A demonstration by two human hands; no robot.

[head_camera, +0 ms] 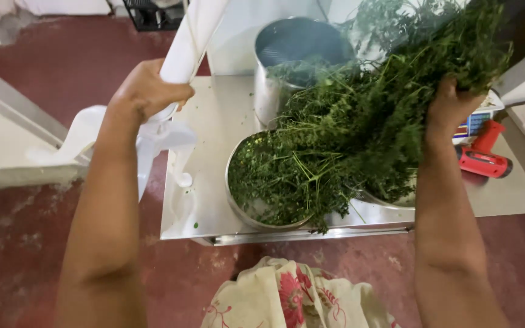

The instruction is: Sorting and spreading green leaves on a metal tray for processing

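On the steel table point(220, 133), a shallow bowl point(238, 203) holds leafy greens point(274, 179).

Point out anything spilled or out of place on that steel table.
A few green leaf bits lie scattered on the steel table near its left front corner, outside the round bowl. Stems from the big bunch of greens, lifted by the right hand, trail over the bowl's rim. Nothing looks damaged.

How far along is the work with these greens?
Done: loose leaves already fill the bowl. In hand: the right hand lifts a big bunch; the left hand grips a white bag. Left: that bunch remains on its stems.
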